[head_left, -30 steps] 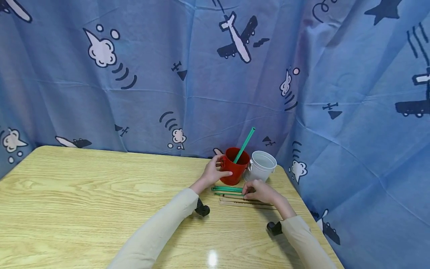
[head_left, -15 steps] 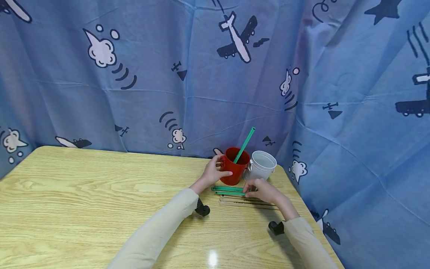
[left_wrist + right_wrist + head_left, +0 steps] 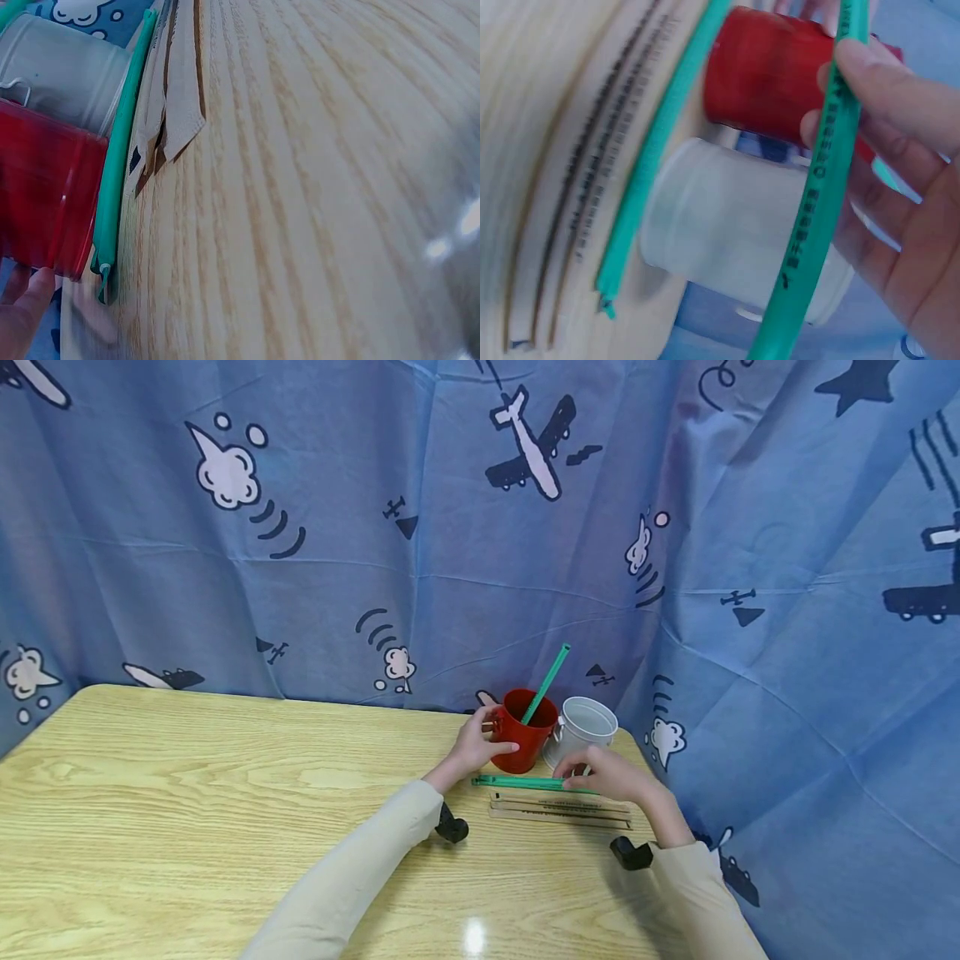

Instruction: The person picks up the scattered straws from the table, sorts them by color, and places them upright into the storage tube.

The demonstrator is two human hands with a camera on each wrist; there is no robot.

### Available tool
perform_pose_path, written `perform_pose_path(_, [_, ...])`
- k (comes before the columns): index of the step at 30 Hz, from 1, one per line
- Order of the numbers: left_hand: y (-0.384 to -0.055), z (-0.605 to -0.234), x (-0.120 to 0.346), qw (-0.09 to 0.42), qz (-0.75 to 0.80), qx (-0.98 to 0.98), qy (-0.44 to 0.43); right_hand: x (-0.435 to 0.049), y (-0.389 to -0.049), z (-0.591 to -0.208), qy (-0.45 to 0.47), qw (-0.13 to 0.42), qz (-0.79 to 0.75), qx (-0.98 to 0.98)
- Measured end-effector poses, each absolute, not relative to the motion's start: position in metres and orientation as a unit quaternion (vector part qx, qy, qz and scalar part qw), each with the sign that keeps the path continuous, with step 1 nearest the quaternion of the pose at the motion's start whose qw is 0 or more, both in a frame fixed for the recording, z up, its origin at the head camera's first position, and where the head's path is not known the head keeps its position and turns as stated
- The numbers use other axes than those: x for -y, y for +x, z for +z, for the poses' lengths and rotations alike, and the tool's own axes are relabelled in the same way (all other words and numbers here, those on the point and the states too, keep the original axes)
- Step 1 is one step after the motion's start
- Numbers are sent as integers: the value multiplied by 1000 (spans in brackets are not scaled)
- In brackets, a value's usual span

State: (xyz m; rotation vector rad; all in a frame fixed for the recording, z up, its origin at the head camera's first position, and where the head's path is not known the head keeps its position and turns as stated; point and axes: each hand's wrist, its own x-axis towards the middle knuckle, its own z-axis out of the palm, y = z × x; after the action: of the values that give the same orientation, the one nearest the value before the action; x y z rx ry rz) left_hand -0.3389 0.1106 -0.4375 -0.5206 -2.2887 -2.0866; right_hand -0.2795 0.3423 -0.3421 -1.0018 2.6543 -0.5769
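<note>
My left hand (image 3: 472, 743) grips the side of a red bucket (image 3: 517, 750), thumb across its front and fingers at its left. One green stick (image 3: 546, 683) stands slanted in that bucket. Between thumb and fingers my right hand (image 3: 606, 772) pinches a long green chopstick packet (image 3: 821, 187) with dark printing, which hangs in front of both buckets in the right wrist view. Another green packet (image 3: 652, 154) lies on the table below the buckets. Nearer to me, several tan printed packets (image 3: 558, 815) lie side by side.
A white bucket (image 3: 581, 742) with a wire handle stands right beside the red one, near the back right corner of the wooden table (image 3: 225, 802). A blue patterned curtain (image 3: 337, 527) hangs behind and along the right.
My right hand has moved up and to the right from the row of packets with a green packet, uncovering the right ends of the tan packets. My left hand has stayed at the red bucket.
</note>
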Motion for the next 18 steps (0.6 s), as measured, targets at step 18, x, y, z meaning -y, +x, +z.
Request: perform_pose_path(18, [-339,-438,-111,2,-664,730,-165,-335,-280,-316,-259,-38,-363,-894])
